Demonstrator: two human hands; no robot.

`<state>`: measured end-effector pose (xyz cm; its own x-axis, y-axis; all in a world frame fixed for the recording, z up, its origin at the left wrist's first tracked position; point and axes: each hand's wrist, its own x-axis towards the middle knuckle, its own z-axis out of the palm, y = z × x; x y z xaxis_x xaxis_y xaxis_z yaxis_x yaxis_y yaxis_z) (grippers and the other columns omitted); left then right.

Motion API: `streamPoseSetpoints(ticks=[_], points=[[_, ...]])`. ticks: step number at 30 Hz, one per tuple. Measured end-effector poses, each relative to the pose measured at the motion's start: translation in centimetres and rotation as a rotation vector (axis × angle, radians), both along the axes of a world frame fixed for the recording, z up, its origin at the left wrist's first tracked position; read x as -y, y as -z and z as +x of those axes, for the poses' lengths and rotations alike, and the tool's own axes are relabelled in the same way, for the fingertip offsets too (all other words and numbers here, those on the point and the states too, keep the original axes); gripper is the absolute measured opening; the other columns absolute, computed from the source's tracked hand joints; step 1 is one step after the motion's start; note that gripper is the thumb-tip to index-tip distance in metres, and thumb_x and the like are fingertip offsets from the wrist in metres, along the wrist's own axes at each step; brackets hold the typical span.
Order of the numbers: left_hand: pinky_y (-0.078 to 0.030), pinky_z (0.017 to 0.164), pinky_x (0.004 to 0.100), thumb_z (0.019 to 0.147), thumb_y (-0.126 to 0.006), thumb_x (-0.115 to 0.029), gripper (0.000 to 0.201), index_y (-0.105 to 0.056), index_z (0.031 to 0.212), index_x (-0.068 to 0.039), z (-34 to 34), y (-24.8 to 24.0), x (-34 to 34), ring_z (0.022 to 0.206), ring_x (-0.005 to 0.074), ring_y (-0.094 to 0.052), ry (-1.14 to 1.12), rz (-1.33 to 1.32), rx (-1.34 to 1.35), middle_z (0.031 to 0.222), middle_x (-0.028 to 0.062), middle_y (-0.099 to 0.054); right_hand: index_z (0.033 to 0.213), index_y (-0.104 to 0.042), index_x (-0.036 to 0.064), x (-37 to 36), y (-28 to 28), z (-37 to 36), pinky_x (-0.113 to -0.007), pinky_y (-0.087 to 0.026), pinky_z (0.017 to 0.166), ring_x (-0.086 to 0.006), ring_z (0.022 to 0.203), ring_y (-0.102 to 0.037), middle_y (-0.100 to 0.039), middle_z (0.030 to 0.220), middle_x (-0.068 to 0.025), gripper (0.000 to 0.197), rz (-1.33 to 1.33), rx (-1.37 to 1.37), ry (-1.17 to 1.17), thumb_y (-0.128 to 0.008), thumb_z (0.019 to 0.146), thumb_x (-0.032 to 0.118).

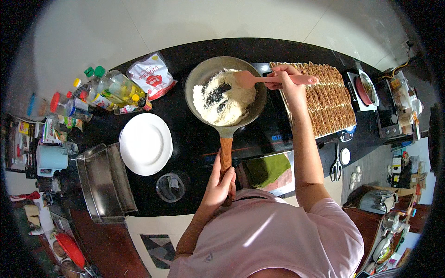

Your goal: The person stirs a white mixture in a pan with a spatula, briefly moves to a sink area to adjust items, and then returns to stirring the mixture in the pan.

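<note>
My left hand (219,184) is wrapped round the wooden handle of a frying pan (190,78). White flour (237,105) with black grains (216,96) among it lies in the pan. Over the pan's right rim, my right hand (289,83) grips a pink spatula (246,79) by its handle. The spatula's blade dips to the upper right part of the flour; whether its tip touches the pan is hidden.
White plates (146,144) and a clear round container (170,187) stand left of the pan handle. A metal tray (99,183), bottles (113,88) and a white bag (152,76) are farther left. A browned, ridged sheet (324,99) lies right, with scissors (336,167) below.
</note>
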<state>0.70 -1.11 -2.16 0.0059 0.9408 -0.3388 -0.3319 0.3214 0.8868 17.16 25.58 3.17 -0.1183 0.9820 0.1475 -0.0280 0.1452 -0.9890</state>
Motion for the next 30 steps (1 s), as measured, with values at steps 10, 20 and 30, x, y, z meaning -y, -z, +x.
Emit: streamPoseSetpoints(ticks=[10, 20, 30], points=[[-0.040, 0.046, 0.0216, 0.096, -0.045, -0.008, 0.065, -0.008, 0.148, -0.016, 0.0, -1.1, -0.3, 0.053, 0.0072, -0.042, 0.006, -0.075, 0.078, 0.075, 0.0020, -0.045, 0.081, -0.062, 0.0017, 7.5, 0.7, -2.4, -0.036, -0.050, 0.061, -0.0313, 0.068, -0.062, -0.059, 0.075, -0.0133, 0.008, 0.635, 0.770, -0.151, -0.058, 0.074, 0.004], [-0.039, 0.048, 0.0205, 0.096, -0.045, -0.007, 0.065, -0.009, 0.148, -0.016, 0.0, -1.1, -0.2, 0.058, 0.0068, -0.042, 0.003, -0.077, 0.069, 0.076, 0.0016, -0.045, 0.084, -0.064, 0.0017, 2.9, 0.3, -2.7, -0.034, -0.050, 0.062, -0.0295, 0.069, -0.061, -0.060, 0.076, -0.0134, 0.011, 0.698, 0.667, -0.110, -0.057, 0.075, 0.002], [-0.040, 0.048, 0.0211, 0.096, -0.044, -0.007, 0.065, -0.008, 0.148, -0.016, -0.2, -1.1, -0.1, 0.056, 0.0070, -0.041, 0.011, -0.069, 0.102, 0.077, 0.0021, -0.045, 0.081, -0.062, 0.0008, 5.5, 0.4, -4.5, -0.035, -0.050, 0.064, -0.0296, 0.070, -0.062, -0.060, 0.075, -0.0137, 0.009, 0.682, 0.606, -0.257, -0.057, 0.074, -0.001]])
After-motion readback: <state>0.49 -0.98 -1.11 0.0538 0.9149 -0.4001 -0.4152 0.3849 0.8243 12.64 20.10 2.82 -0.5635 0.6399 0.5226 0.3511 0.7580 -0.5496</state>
